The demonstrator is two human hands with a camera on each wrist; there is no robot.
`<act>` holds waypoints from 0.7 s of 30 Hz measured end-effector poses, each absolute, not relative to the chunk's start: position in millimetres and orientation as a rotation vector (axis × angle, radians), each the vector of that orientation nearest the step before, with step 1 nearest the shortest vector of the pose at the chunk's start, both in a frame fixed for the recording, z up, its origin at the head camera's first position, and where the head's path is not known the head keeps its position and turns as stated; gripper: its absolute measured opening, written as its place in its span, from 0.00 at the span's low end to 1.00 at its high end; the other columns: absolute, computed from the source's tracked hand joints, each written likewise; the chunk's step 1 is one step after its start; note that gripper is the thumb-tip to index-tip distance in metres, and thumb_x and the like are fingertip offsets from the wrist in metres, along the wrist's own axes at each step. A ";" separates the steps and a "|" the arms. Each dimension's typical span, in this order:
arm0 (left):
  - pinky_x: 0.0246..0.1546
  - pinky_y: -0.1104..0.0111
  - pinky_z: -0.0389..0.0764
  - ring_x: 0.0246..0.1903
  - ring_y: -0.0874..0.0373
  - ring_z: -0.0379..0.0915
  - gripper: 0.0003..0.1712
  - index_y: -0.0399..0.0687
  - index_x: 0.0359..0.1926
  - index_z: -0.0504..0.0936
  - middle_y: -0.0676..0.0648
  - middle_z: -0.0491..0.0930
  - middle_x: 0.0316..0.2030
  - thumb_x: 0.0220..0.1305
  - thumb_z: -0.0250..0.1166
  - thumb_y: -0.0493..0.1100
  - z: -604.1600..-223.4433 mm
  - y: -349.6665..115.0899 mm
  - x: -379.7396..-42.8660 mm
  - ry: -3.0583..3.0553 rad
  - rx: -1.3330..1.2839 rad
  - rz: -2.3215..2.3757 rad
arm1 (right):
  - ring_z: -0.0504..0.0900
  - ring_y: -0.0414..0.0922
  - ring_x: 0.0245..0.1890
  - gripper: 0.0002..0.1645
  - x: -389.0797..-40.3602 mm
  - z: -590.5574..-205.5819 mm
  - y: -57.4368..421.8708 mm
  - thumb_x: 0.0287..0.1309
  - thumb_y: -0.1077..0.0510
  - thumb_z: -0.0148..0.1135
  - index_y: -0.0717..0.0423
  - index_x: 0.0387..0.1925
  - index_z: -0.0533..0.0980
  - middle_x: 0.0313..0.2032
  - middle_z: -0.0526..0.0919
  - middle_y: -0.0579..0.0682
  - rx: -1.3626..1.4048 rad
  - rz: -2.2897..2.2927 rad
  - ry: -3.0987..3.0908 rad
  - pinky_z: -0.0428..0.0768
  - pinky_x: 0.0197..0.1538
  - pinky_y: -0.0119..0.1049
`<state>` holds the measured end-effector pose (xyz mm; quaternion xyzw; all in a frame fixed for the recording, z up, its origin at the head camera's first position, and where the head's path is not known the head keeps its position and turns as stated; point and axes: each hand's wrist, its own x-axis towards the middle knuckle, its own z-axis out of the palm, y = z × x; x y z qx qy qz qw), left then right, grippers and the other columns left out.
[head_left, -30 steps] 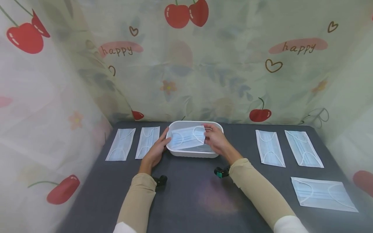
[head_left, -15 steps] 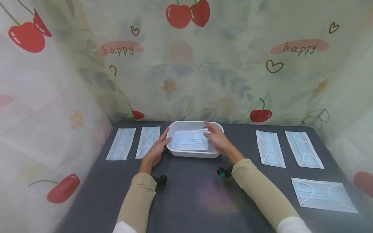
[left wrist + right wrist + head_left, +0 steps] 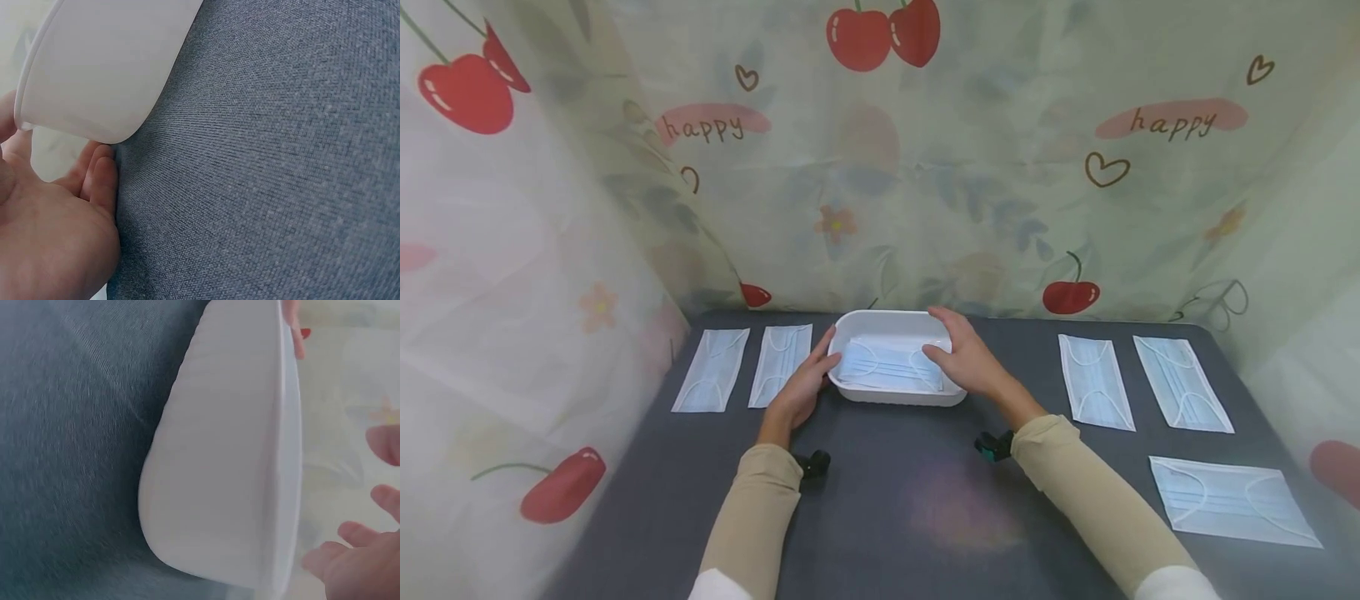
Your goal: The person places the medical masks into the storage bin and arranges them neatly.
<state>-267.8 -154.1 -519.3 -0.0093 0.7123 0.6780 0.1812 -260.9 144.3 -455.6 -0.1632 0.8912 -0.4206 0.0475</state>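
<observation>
A white plastic box (image 3: 898, 398) stands near the far edge of the table. Inside lies a face mask (image 3: 887, 367), pale blue and pleated with white ear loops. My left hand (image 3: 801, 383) holds the box's left end, thumb at the rim and fingers along the outside; in the left wrist view the fingers (image 3: 106, 181) lie against the lower wall. Over the box's right end is my right hand (image 3: 966, 354), its fingers spread and holding nothing. The right wrist view shows those fingers (image 3: 359, 534) apart from the box rim.
Two face masks, an outer one (image 3: 711, 371) and an inner one (image 3: 781, 367), lie left of the box. On the right lie two upright masks (image 3: 1096, 382) (image 3: 1183, 383) and a sideways one (image 3: 1236, 500). A printed curtain (image 3: 895, 192) hangs behind the dark table (image 3: 880, 517).
The right hand has lowered the face mask into the box and let it go, then drawn back to the right. The left hand has kept its place on the box.
</observation>
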 end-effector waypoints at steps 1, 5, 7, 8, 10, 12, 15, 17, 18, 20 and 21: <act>0.82 0.49 0.39 0.83 0.56 0.30 0.34 0.76 0.81 0.45 0.60 0.37 0.83 0.83 0.45 0.49 -518.8 -154.2 -267.7 2.011 -0.031 1.914 | 0.51 0.61 0.80 0.41 -259.2 -453.9 145.3 0.72 0.51 0.57 0.54 0.79 0.53 0.80 0.51 0.61 -0.545 -1.200 2.768 0.57 0.78 0.64; 0.82 0.50 0.40 0.83 0.56 0.30 0.34 0.76 0.81 0.45 0.60 0.36 0.83 0.83 0.44 0.49 -518.1 -154.1 -267.0 2.010 -0.025 1.913 | 0.44 0.63 0.81 0.44 -252.5 -447.4 148.2 0.71 0.45 0.58 0.51 0.80 0.53 0.80 0.47 0.62 -0.604 -1.007 2.876 0.55 0.77 0.68; 0.82 0.50 0.40 0.83 0.56 0.30 0.34 0.77 0.81 0.45 0.59 0.36 0.83 0.83 0.44 0.49 -518.1 -154.1 -266.8 2.009 -0.016 1.913 | 0.42 0.64 0.81 0.45 -250.5 -445.6 149.0 0.70 0.41 0.59 0.50 0.80 0.54 0.80 0.48 0.62 -0.606 -0.919 2.937 0.52 0.78 0.68; 0.82 0.49 0.39 0.83 0.56 0.29 0.34 0.77 0.81 0.44 0.59 0.35 0.83 0.83 0.44 0.49 -518.2 -154.1 -266.8 2.009 -0.009 1.912 | 0.42 0.64 0.81 0.46 -249.8 -445.2 149.6 0.69 0.39 0.59 0.49 0.80 0.54 0.80 0.48 0.62 -0.602 -0.862 2.970 0.50 0.78 0.68; 0.82 0.50 0.39 0.83 0.56 0.29 0.34 0.78 0.81 0.45 0.59 0.35 0.83 0.83 0.44 0.49 -518.4 -154.4 -266.7 2.007 -0.009 1.914 | 0.42 0.65 0.81 0.48 -249.0 -446.0 150.6 0.68 0.35 0.58 0.48 0.80 0.54 0.80 0.48 0.62 -0.599 -0.748 3.033 0.46 0.78 0.70; 0.82 0.50 0.39 0.83 0.56 0.29 0.34 0.77 0.81 0.45 0.59 0.35 0.83 0.83 0.44 0.49 -518.8 -154.7 -266.8 2.005 -0.005 1.923 | 0.41 0.65 0.81 0.50 -248.3 -447.8 152.1 0.67 0.31 0.56 0.46 0.80 0.53 0.80 0.47 0.62 -0.574 -0.638 3.076 0.42 0.78 0.71; 0.82 0.50 0.39 0.83 0.56 0.29 0.34 0.76 0.81 0.45 0.59 0.35 0.83 0.83 0.44 0.49 -520.2 -155.3 -267.1 2.001 -0.001 1.927 | 0.38 0.65 0.81 0.51 -247.2 -452.6 156.4 0.67 0.28 0.53 0.43 0.81 0.50 0.81 0.44 0.61 -0.513 -0.522 3.110 0.38 0.78 0.72; 0.83 0.51 0.40 0.83 0.57 0.29 0.34 0.77 0.81 0.45 0.60 0.36 0.83 0.83 0.44 0.49 -520.9 -155.6 -267.3 2.004 -0.003 1.922 | 0.37 0.65 0.81 0.51 -246.2 -455.7 160.8 0.67 0.26 0.51 0.42 0.82 0.49 0.82 0.41 0.60 -0.475 -0.475 3.125 0.37 0.78 0.71; 0.83 0.51 0.40 0.83 0.57 0.29 0.34 0.77 0.81 0.45 0.60 0.36 0.83 0.83 0.44 0.49 -521.0 -155.6 -267.3 2.005 -0.005 1.919 | 0.37 0.66 0.81 0.52 -245.9 -457.3 163.4 0.67 0.26 0.50 0.42 0.82 0.49 0.82 0.41 0.60 -0.462 -0.460 3.131 0.37 0.78 0.71; 0.83 0.51 0.40 0.83 0.57 0.29 0.33 0.78 0.80 0.45 0.61 0.36 0.83 0.83 0.44 0.50 -521.2 -155.6 -267.4 2.009 -0.010 1.912 | 0.37 0.66 0.81 0.52 -245.1 -460.0 169.3 0.67 0.26 0.50 0.42 0.82 0.48 0.82 0.40 0.61 -0.439 -0.433 3.145 0.37 0.78 0.71; 0.83 0.51 0.40 0.83 0.58 0.29 0.33 0.79 0.80 0.45 0.61 0.36 0.83 0.82 0.45 0.50 -521.0 -155.5 -267.4 2.010 -0.011 1.911 | 0.37 0.67 0.81 0.52 -244.8 -461.1 172.4 0.67 0.26 0.49 0.42 0.82 0.48 0.82 0.40 0.61 -0.430 -0.421 3.154 0.37 0.78 0.71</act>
